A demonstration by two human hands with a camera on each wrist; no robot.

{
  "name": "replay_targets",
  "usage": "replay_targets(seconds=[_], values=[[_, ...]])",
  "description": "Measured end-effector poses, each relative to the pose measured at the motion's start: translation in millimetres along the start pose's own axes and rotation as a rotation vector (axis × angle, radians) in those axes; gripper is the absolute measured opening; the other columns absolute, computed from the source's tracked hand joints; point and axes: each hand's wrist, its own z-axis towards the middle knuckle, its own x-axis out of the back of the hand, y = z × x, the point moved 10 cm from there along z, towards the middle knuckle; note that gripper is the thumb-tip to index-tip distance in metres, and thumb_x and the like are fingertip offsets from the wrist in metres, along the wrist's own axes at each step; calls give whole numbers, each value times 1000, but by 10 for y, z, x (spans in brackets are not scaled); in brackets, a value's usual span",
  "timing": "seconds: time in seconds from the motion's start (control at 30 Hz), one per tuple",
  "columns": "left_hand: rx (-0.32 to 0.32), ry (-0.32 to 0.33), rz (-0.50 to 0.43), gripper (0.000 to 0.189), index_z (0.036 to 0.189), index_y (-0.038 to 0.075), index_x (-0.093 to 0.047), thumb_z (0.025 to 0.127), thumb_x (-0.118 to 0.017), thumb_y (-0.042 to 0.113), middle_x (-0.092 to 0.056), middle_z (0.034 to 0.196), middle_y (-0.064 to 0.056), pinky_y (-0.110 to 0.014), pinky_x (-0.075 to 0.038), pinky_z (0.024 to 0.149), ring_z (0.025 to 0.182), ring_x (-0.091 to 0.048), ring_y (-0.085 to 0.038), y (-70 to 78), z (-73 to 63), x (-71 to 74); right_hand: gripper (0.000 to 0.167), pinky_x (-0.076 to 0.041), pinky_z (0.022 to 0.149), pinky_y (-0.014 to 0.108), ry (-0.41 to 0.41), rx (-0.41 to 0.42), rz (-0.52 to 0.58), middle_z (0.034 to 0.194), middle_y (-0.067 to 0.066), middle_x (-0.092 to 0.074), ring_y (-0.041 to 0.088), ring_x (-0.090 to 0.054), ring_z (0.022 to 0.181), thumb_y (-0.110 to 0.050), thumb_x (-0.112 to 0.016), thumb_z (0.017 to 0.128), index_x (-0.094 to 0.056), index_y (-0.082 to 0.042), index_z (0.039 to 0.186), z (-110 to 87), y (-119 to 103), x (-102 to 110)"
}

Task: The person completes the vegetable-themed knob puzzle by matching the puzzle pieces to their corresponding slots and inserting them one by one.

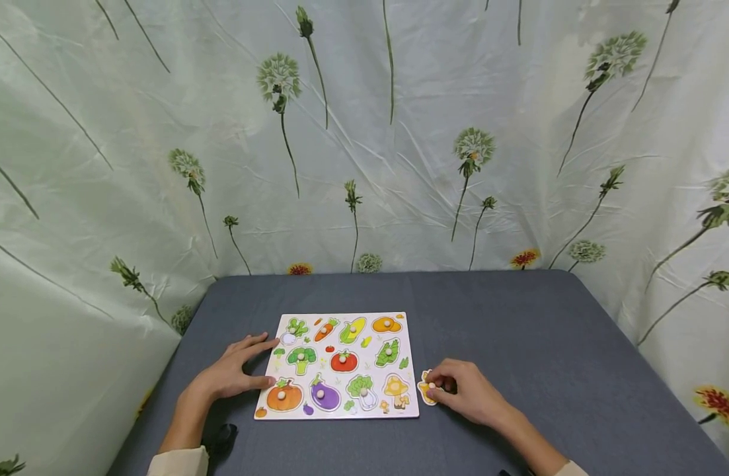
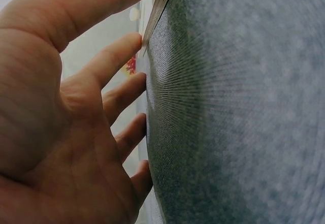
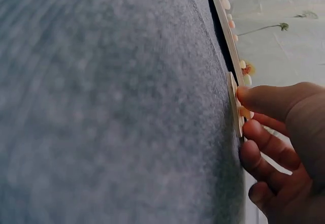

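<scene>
A white wooden vegetable puzzle board (image 1: 369, 357) lies on the table, with several knobbed pieces set in it. My left hand (image 1: 236, 367) has its fingers spread, and the thumb and index fingertips rest against the board's left edge. In the left wrist view the other fingers of that hand (image 2: 76, 107) reach down to the cloth. Beside the board's lower right corner, my right hand (image 1: 468, 390) pinches a yellow-orange mushroom puzzle piece (image 1: 425, 390). The right wrist view shows the thumb and fingers at the edges of this piece (image 3: 234, 102), around its knob.
The mushroom picture (image 1: 396, 389) at the board's lower right shows no knob. Dark grey cloth (image 1: 489, 317) covers the table. A black object (image 1: 221, 439) lies by the left wrist. White curtains with dandelion prints (image 1: 400, 185) hang behind and at the sides.
</scene>
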Motion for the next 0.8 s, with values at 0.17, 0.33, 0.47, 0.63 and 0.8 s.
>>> replay_targets(seconds=[0.17, 0.33, 0.47, 0.63, 0.8], values=[[-2, 0, -4, 88, 156, 21, -47, 81, -83, 49, -31, 167, -21, -82, -22, 108, 152, -15, -55, 4, -2, -2, 15, -48, 63, 21, -73, 54, 63, 86, -13, -64, -3, -53, 72, -13, -76, 93, -78, -18, 107, -20, -2, -28], [-1, 1, 1, 88, 156, 21, -47, 81, -83, 49, -31, 167, -21, -82, -22, 109, 152, -15, -55, 5, -5, -2, 18, -49, 66, 22, -146, 44, 99, 93, -10, -67, -2, -54, 75, -16, -71, 98, -78, -20, 114, -30, 49, -50], [3, 4, 7, 89, 156, 21, -47, 81, -82, 50, -31, 167, -21, -82, -22, 109, 152, -15, -55, 0, -1, -4, 17, -49, 68, 22, -149, 55, 94, 97, -6, -70, -2, -55, 78, -15, -70, 98, -78, -18, 114, -36, 48, -38], [10, 4, 4, 90, 156, 21, -47, 79, -83, 50, -30, 167, -21, -81, -21, 110, 152, -15, -54, -9, 2, -11, 14, -50, 69, 22, -89, 79, 67, 94, -8, -69, -4, -56, 78, -11, -73, 95, -78, -15, 107, -33, 24, 16], [8, 5, 9, 90, 156, 21, -47, 79, -82, 51, -31, 167, -21, -82, -21, 109, 152, -15, -55, -12, 2, -13, 10, -51, 66, 22, -24, 56, 41, 86, -14, -67, -4, -56, 75, -12, -78, 91, -78, -18, 98, -27, 37, 70]])
